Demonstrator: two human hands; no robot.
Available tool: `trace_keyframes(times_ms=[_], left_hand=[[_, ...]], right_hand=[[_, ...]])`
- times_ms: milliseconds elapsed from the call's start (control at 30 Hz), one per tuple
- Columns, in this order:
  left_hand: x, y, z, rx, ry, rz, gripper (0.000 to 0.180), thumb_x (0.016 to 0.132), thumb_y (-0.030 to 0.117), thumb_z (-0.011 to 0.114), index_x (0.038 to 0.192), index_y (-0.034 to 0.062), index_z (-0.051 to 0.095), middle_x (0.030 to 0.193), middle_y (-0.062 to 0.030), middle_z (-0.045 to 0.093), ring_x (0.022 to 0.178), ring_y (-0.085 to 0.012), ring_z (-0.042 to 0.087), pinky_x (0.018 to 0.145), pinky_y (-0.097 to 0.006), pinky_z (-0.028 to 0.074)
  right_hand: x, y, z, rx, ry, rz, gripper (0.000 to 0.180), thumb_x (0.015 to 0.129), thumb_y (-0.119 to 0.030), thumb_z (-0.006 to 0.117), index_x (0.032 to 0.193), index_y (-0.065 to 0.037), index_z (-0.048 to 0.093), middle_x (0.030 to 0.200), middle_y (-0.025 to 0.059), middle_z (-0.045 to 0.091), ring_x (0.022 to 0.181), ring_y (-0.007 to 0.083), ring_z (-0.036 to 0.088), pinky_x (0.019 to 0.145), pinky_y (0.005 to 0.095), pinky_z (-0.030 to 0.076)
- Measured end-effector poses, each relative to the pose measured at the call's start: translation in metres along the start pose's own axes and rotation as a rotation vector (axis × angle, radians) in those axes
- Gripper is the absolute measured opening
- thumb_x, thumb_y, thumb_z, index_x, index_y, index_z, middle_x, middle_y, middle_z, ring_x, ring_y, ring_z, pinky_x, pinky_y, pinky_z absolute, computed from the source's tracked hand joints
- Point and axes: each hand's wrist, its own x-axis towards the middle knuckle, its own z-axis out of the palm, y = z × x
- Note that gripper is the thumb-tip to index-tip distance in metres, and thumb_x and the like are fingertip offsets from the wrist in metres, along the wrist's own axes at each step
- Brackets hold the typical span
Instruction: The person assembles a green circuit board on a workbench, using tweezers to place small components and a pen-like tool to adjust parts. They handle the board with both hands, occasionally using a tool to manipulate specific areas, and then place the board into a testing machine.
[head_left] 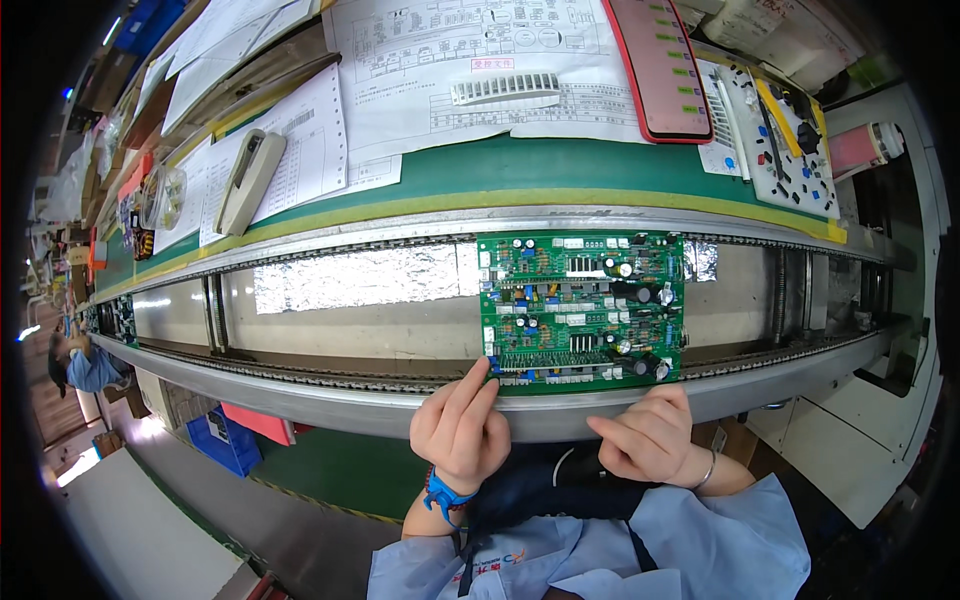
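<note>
A green circuit board (510, 310) carries several rows of capacitors, white connectors and other small parts. It lies across the two rails of a conveyor, in front of me. My left hand (460, 425) reaches to the board's near left corner, index and middle fingers stretched out beside a small blue part, holding nothing that shows. Just below the near right edge is my right hand (650, 430), its fingers loosely bent and apart, with no object visible in it. Whether its upper knuckles touch the rail or board I cannot tell.
The metal near rail (330, 395) runs between me and the board. Beyond the far rail lie printed sheets (420, 90), a red phone (660, 70), a white connector strip (505, 88), a beige stapler-like tool (250, 182) and a tray of loose parts (800, 165). Another person (90, 365) is far left.
</note>
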Motion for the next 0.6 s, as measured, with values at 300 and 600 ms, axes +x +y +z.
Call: trace_keyframes(times_ms=[300, 600], left_hand=[[0.0005, 0.0042, -0.0027, -0.044, -0.025, -0.042, 0.027, 0.066, -0.009, 0.055, 0.089, 0.0005, 0.063, 0.099, -0.0149, 0.069, 0.076, -0.0253, 0.062, 0.070, -0.031, 0.050], [0.0006, 0.0039, -0.0027, -0.034, -0.020, -0.032, 0.026, 0.066, -0.009, 0.055, 0.089, 0.0003, 0.063, 0.099, -0.0150, 0.069, 0.075, -0.0248, 0.062, 0.070, -0.031, 0.050]], right_hand=[[0.0020, -0.0015, -0.0015, 0.005, -0.023, 0.011, 0.031, 0.061, -0.009, 0.064, 0.091, -0.008, 0.070, 0.065, -0.0050, 0.053, 0.057, 0.0113, 0.050, 0.061, 0.0263, 0.039], [0.0008, -0.0015, -0.0010, 0.008, -0.019, 0.015, 0.028, 0.064, -0.009, 0.063, 0.091, -0.008, 0.070, 0.066, -0.0051, 0.053, 0.058, 0.0109, 0.050, 0.062, 0.0261, 0.039]])
